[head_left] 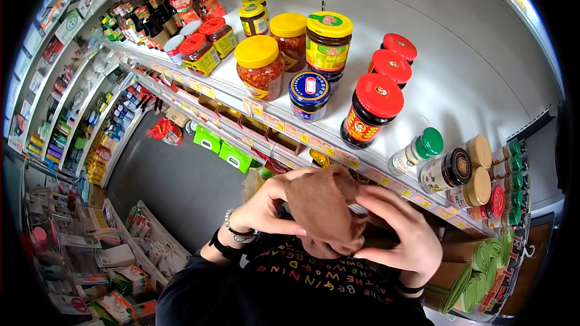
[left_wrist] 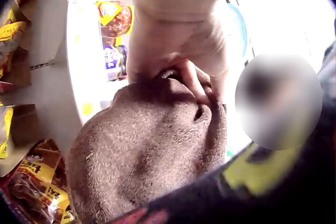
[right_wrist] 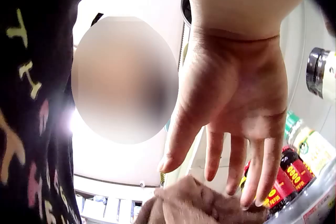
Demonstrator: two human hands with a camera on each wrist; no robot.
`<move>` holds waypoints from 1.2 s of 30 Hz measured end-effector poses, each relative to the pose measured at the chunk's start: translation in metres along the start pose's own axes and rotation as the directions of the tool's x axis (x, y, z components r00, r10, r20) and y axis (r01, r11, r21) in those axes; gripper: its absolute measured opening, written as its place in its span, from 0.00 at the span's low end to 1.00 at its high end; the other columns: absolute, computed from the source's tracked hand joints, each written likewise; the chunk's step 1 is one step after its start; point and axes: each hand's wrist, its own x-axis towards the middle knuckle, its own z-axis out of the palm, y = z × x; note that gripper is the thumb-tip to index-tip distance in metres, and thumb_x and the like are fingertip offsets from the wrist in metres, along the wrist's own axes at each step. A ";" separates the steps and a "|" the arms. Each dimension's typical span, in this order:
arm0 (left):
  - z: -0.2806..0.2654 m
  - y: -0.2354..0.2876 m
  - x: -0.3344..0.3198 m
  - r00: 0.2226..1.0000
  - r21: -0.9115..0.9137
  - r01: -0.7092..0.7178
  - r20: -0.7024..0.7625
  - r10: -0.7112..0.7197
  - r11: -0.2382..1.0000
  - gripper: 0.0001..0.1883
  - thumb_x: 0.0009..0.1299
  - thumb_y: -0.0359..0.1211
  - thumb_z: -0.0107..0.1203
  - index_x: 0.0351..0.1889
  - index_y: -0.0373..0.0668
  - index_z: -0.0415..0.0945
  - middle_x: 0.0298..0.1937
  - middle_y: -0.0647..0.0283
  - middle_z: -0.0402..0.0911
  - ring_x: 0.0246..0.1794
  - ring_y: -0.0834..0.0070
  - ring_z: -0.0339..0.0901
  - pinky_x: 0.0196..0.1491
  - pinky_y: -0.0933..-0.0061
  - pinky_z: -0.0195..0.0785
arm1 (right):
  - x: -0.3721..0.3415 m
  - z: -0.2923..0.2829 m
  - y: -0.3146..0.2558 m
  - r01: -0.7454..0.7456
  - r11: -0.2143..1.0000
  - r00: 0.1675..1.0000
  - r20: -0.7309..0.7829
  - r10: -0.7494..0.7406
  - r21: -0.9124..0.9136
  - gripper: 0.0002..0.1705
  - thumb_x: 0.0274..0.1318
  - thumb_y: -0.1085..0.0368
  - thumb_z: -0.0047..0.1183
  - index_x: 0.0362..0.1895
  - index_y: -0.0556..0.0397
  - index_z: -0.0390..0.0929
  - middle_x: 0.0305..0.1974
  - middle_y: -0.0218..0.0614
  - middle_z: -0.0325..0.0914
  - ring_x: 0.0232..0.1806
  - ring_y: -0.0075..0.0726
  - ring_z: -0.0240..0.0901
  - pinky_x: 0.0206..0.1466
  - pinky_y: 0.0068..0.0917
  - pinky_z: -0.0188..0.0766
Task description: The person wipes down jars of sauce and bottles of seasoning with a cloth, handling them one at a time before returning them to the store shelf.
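Observation:
A brown cloth (head_left: 320, 205) is bunched up in front of my chest, below the shelf edge. My left hand (head_left: 279, 204) grips it from the left side; in the left wrist view the fingers (left_wrist: 193, 83) press into the folds of the fuzzy cloth (left_wrist: 142, 155). On the other side, my right hand (head_left: 406, 234) is spread, its long fingers straight and its thumb apart. The right wrist view has the palm (right_wrist: 239, 95) facing the camera, with fingertips right at the edge of the cloth (right_wrist: 191, 203).
On the shelf ahead stand yellow-lidded jars (head_left: 260, 72), a blue-lidded jar (head_left: 309, 96), red-lidded jars (head_left: 370, 111) and a green-capped bottle (head_left: 417, 151). Rolled green mats (head_left: 468, 271) sit at lower right. Green boxes (head_left: 234, 156) lie on the floor beneath the shelf.

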 end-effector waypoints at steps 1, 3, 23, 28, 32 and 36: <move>0.001 0.005 0.004 1.000 -0.060 -0.002 0.007 0.003 0.998 0.19 0.54 0.36 0.72 0.42 0.40 0.83 0.64 0.48 0.71 0.66 0.53 0.67 0.67 0.55 0.56 | 0.003 0.008 0.004 0.000 1.000 1.000 0.002 0.000 -0.022 0.49 0.38 0.56 0.74 0.65 0.57 0.66 0.63 0.51 0.66 0.61 0.55 0.69 0.62 0.42 0.68; 0.002 0.011 0.014 0.993 0.039 -0.091 0.075 0.088 0.995 0.24 0.52 0.34 0.73 0.47 0.39 0.81 0.69 0.46 0.64 0.69 0.53 0.63 0.67 0.55 0.56 | 0.014 0.023 0.003 -0.035 0.999 0.998 -0.055 0.036 0.008 0.56 0.36 0.55 0.75 0.69 0.60 0.59 0.64 0.55 0.64 0.63 0.58 0.67 0.63 0.43 0.67; -0.090 0.045 0.159 0.956 0.828 0.217 -0.287 0.060 0.517 0.57 0.57 0.41 0.69 0.73 0.31 0.37 0.54 0.34 0.71 0.52 0.43 0.75 0.54 0.55 0.72 | 0.086 -0.025 -0.039 -0.211 0.942 0.169 0.940 0.297 -0.260 0.30 0.59 0.44 0.48 0.52 0.58 0.72 0.52 0.40 0.73 0.49 0.37 0.73 0.52 0.29 0.70; -0.081 0.022 0.176 0.914 0.799 0.185 -0.354 0.199 0.572 0.60 0.51 0.37 0.73 0.73 0.35 0.38 0.43 0.38 0.80 0.49 0.44 0.79 0.52 0.56 0.73 | 0.068 -0.021 -0.031 -0.201 0.945 0.196 0.934 0.298 -0.259 0.27 0.60 0.46 0.45 0.49 0.57 0.74 0.49 0.41 0.74 0.48 0.40 0.73 0.52 0.34 0.70; -0.074 0.024 0.176 0.867 0.724 0.231 -0.457 0.200 0.649 0.59 0.45 0.34 0.76 0.70 0.38 0.43 0.43 0.43 0.80 0.47 0.50 0.81 0.52 0.58 0.74 | 0.058 -0.023 -0.027 -0.164 0.959 0.207 0.942 0.263 -0.232 0.24 0.59 0.49 0.46 0.47 0.56 0.73 0.46 0.39 0.72 0.46 0.39 0.72 0.51 0.34 0.69; -0.058 0.047 0.154 0.655 0.800 -0.048 -0.427 0.623 0.598 0.60 0.42 0.32 0.79 0.70 0.38 0.48 0.51 0.54 0.75 0.50 0.64 0.77 0.57 0.65 0.72 | 0.066 -0.035 -0.033 -0.108 0.983 0.272 0.946 0.176 -0.152 0.17 0.55 0.56 0.55 0.42 0.52 0.67 0.38 0.28 0.66 0.39 0.29 0.66 0.45 0.26 0.65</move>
